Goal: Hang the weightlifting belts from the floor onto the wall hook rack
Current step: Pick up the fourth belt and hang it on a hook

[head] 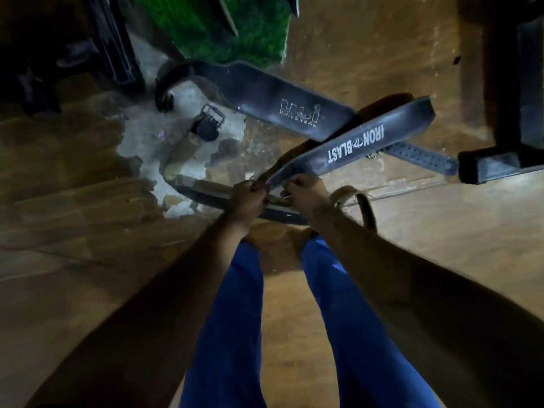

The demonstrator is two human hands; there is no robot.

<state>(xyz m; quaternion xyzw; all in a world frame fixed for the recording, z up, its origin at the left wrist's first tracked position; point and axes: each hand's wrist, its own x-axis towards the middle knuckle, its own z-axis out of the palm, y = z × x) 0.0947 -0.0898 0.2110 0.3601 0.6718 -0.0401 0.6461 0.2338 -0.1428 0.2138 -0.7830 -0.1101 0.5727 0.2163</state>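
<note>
Two black weightlifting belts lie crossed on the wooden floor. The belt marked IRON BLAST (362,142) is lifted at its near end, and both hands grip it there. My left hand (246,198) is closed on its narrow strap end. My right hand (304,191) is closed on the belt edge just to the right. The belt marked UNIVERSAL (282,104) lies behind, partly under the first one, with its perforated strap (421,157) pointing right. A buckle (207,125) rests on the bare patch of floor. No wall hook rack is in view.
A worn concrete patch (153,148) breaks the wood floor. Green turf (217,28) lies at the top. Dark equipment frames stand at top left (112,42) and right (506,160). My blue trouser legs (235,319) are below.
</note>
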